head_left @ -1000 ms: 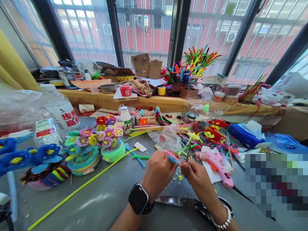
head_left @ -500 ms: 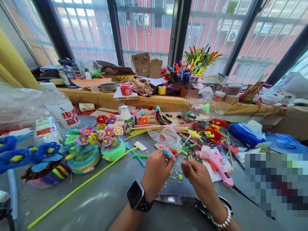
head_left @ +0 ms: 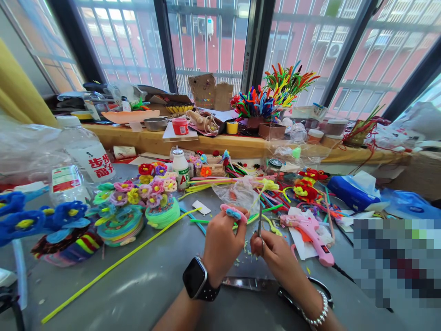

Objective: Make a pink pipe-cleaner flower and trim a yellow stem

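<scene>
Flowers [head_left: 25, 224] of blue fuzz occupy the far left, standing over a striped pot [head_left: 82, 246]. Next come a multicoloured coiled pot [head_left: 119, 228] and a green pot [head_left: 162, 214], set close together. A long yellow pipe cleaner [head_left: 121, 265] lies diagonally on the grey table [head_left: 155, 294]; a wide stretch of surface shows between it and the left forearm, the broadest room for moving. A white card [head_left: 201, 208] sits near the left hand [head_left: 223, 246], which has a watch [head_left: 195, 278] at its wrist. The fingers are curled, with thumb and forefinger pressed together. A pink-and-blue piece [head_left: 234, 213] lies across the top of these fingers; whether it encircles one cannot be told. From the pinch, the stem of a yellow fuzzy piece [head_left: 270, 185] slants up and rightward, its tip beyond the fingertips of both hands. Clippings [head_left: 246, 250] dot the narrow gap between the hands. Larger scissors [head_left: 241, 282] form the near edge of that gap, passing under the right wrist. Small scissors [head_left: 260, 220] stand upright just beside the stem; contact cannot be confirmed. The right hand [head_left: 275, 252] is clamped on their handles, near the left fingertips but apart. A pink glue gun [head_left: 312, 234] bounds the room on the right
</scene>
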A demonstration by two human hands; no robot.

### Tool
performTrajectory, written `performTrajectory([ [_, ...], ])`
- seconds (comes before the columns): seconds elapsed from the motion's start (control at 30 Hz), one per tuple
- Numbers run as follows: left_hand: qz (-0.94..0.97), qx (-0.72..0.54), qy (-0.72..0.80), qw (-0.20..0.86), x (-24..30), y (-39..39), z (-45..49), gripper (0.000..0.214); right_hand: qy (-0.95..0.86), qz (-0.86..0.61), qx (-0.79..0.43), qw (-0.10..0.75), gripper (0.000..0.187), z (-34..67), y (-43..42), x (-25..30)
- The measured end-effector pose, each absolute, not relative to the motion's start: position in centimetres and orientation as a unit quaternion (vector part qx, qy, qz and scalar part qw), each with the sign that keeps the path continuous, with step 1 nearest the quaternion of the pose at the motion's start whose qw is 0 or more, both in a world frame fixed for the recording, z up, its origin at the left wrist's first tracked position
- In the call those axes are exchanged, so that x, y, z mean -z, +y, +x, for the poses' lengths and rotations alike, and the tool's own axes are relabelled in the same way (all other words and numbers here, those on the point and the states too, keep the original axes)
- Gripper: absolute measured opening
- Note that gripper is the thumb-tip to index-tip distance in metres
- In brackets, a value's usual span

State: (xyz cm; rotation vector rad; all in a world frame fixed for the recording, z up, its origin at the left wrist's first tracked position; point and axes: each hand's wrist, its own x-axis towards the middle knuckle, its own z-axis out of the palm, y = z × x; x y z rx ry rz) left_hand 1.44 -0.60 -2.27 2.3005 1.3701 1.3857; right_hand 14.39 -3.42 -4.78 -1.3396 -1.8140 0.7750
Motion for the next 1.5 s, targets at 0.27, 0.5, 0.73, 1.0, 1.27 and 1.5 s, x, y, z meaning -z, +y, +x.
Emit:
performTrajectory([
  [0.27,0.771,-0.439,0.462,0.012,2.2,-0.7,1.7,0.010,-0.733,-0.515,-0.294,0.332,0.048,13.9,-4.0,4.0],
  [0.5,0.783,-0.417,0.461,0.011,2.4,-0.7,1.6,0.009,-0.738,-0.530,-0.271,0.319,0.042,14.0,-3.9,4.1],
  [0.73,0.778,-0.438,0.446,0.057,1.8,-0.8,1.6,0.010,-0.734,-0.551,-0.241,0.316,0.043,14.1,-3.7,4.0],
  [1.0,0.709,-0.445,0.433,0.333,1.5,-0.2,1.0,0.015,-0.736,-0.572,-0.204,0.300,0.043,14.6,-3.2,4.4],
  [1.27,0.696,-0.420,0.436,0.386,1.3,0.0,0.9,0.009,-0.737,-0.555,-0.232,0.309,0.050,14.4,-3.4,4.5],
  [1.5,0.668,-0.436,0.430,0.423,1.4,-0.1,0.9,0.011,-0.738,-0.522,-0.277,0.324,0.051,14.6,-3.8,4.5],
])
